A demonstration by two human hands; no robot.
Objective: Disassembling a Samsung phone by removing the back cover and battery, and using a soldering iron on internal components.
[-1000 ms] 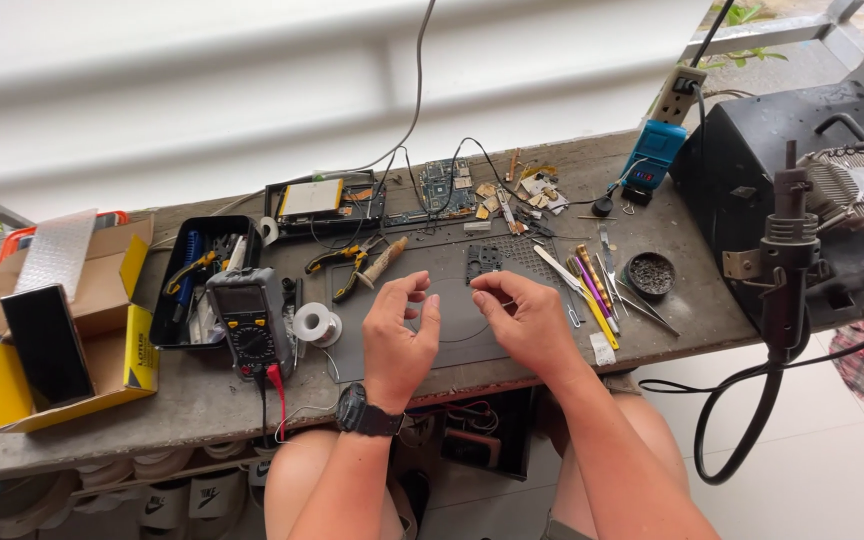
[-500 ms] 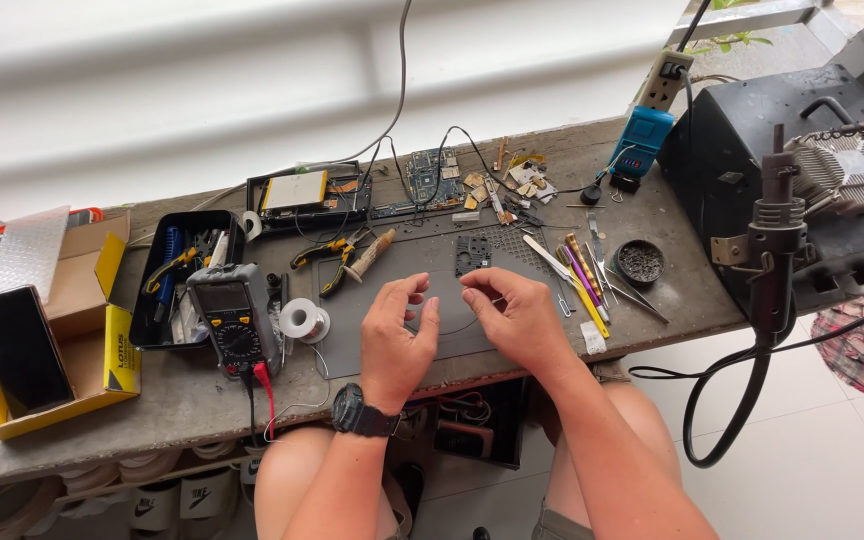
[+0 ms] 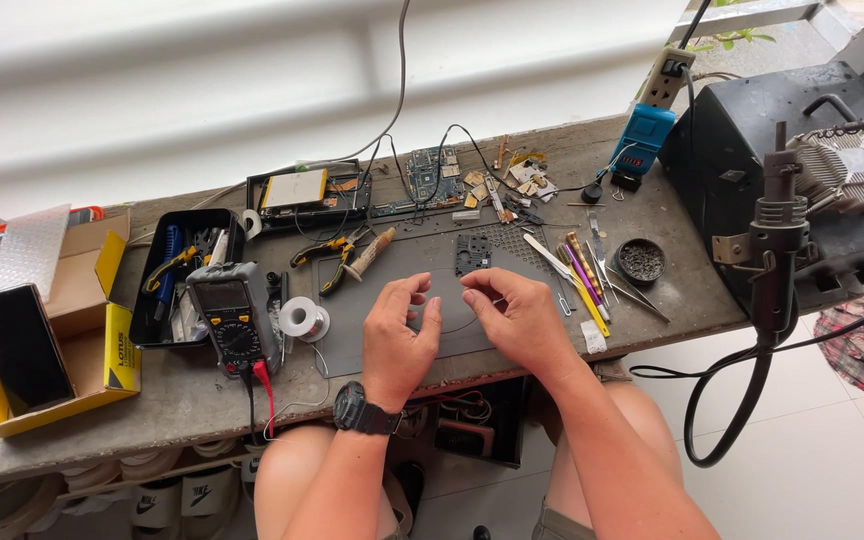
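My left hand [image 3: 399, 335] and my right hand [image 3: 515, 318] hover close together over a grey work mat [image 3: 392, 270] on a concrete bench [image 3: 182, 385]. Fingers of both are pinched near each other; whatever is between them is too small to make out. A black watch [image 3: 360, 411] sits on my left wrist. A small dark metal frame part [image 3: 472, 254] lies on the mat just beyond my right hand. A solder spool [image 3: 302, 317] rests left of my left hand.
A multimeter [image 3: 234, 317] with red and black leads, a black tool tray [image 3: 174, 280], pliers [image 3: 327, 252], circuit boards [image 3: 430, 172], tweezers and pens [image 3: 582, 275], a round tin [image 3: 640, 260], cardboard boxes [image 3: 52, 300] at left, a hot-air station [image 3: 792, 170] at right.
The view has shifted slightly; my hands stay over the mat, fingertips drawn a little closer together. Nothing on the bench has moved.
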